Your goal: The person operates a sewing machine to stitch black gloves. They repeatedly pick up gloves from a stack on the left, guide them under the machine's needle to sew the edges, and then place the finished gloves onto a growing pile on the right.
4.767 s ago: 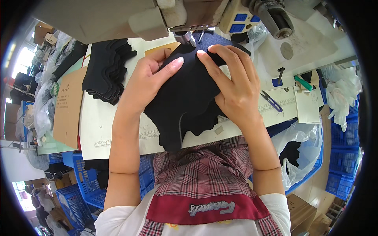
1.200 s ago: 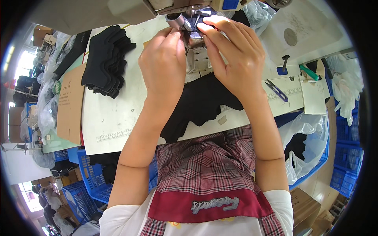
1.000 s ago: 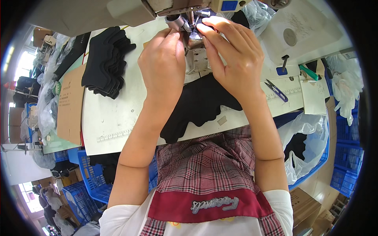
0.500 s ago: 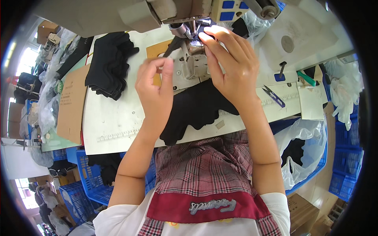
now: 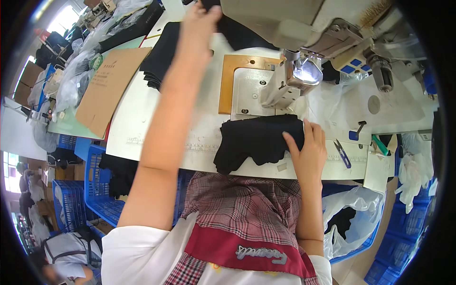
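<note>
My left hand [image 5: 202, 26] reaches to the far side of the table, somewhat blurred, with its fingers closed on a black fabric piece [image 5: 244, 34]. That piece stretches to the right, partly behind the sewing machine's arm. A stack of black cut fabric [image 5: 161, 57] lies just nearer, partly hidden by my left forearm. Close to the front edge is another black fabric pile [image 5: 259, 140] with a wavy near edge. My right hand [image 5: 311, 149] rests at its right end, thumb on the cloth and fingers stretched out along the side.
The sewing machine head [image 5: 301, 71], its lamp lit, stands beyond the near pile. Blue thread snips [image 5: 343, 154] lie to the right. A cardboard sheet [image 5: 111, 90] is at the left. Blue baskets [image 5: 102, 190] and a plastic-lined bin [image 5: 356, 218] stand below the table edge.
My left hand has moved far forward from beside the machine and now grips black fabric. My right hand has come down from the needle area to the near pile. The view has shifted.
</note>
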`<control>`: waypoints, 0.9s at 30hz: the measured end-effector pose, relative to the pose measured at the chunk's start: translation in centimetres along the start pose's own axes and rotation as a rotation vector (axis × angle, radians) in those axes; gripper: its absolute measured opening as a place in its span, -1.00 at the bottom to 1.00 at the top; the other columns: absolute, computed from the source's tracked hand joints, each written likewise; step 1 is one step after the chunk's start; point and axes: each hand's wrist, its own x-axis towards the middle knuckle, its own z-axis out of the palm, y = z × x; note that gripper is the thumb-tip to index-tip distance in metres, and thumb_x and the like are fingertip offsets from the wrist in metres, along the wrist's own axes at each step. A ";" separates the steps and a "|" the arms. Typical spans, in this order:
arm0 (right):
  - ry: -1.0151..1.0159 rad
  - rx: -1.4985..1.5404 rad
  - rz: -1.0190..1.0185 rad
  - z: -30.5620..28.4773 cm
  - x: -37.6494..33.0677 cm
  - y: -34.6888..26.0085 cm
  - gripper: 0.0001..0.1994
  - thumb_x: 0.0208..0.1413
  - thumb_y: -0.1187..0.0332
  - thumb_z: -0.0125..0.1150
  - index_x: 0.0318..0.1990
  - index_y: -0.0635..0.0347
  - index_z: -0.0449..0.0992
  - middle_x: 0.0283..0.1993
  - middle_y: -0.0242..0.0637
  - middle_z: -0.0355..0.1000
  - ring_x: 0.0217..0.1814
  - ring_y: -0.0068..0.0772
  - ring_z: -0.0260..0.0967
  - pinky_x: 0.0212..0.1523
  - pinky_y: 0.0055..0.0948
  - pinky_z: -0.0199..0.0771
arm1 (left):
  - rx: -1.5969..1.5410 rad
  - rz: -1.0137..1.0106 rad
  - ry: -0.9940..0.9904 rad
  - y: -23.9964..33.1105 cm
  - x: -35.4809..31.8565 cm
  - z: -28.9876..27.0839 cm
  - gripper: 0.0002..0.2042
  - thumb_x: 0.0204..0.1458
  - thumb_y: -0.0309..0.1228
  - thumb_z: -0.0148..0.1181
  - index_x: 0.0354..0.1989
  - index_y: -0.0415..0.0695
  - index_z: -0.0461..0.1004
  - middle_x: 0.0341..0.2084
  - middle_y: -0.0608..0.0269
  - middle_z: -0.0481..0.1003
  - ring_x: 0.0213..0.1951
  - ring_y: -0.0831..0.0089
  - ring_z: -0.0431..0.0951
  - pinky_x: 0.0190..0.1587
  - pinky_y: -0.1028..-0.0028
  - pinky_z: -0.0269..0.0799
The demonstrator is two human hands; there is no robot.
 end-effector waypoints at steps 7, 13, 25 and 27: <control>-0.007 -0.021 0.040 0.9 -0.6 -0.1 -0.38 -0.07 0.14 0.47 0.06 0.39 0.41 -0.05 -0.09 0.35 -0.02 0.01 0.32 -0.02 -0.14 0.40 | 0.805 0.046 -0.119 -1.7 10.1 -20.3 -0.56 0.13 -0.25 0.29 0.10 -0.29 0.53 -0.20 0.14 0.63 -0.25 0.53 0.60 -0.15 0.52 0.49; 0.078 0.107 0.095 0.7 -0.2 -0.8 -0.62 0.02 0.43 0.36 0.00 0.20 0.42 -0.21 -0.13 0.52 -0.20 -0.01 0.46 -0.09 -0.17 0.41 | 1.382 0.487 0.235 -4.4 6.7 -19.6 -0.63 0.08 -0.19 0.32 -0.04 -0.17 0.61 -0.14 0.02 0.60 -0.09 0.25 0.59 -0.02 0.33 0.44; 0.045 0.912 0.108 -4.8 5.5 -2.6 -0.63 0.09 0.65 0.18 0.08 0.25 0.49 -0.22 -0.23 0.52 -0.27 -0.44 0.45 -0.07 -0.49 0.45 | 0.350 -0.004 -0.619 -1.3 -12.8 1.6 -0.83 0.23 -0.32 0.22 -0.18 -0.17 0.55 -0.41 0.48 0.51 -0.34 0.74 0.41 -0.27 0.69 0.29; 0.122 0.685 -0.066 -5.2 5.9 -2.2 -0.57 -0.01 0.70 0.11 0.08 0.28 0.49 -0.07 -0.16 0.50 -0.12 -0.29 0.47 0.02 -0.40 0.46 | 0.261 -0.028 -0.594 -1.4 -12.2 1.9 -0.81 0.26 -0.30 0.18 -0.22 -0.18 0.54 -0.44 0.55 0.46 -0.37 0.80 0.36 -0.30 0.72 0.27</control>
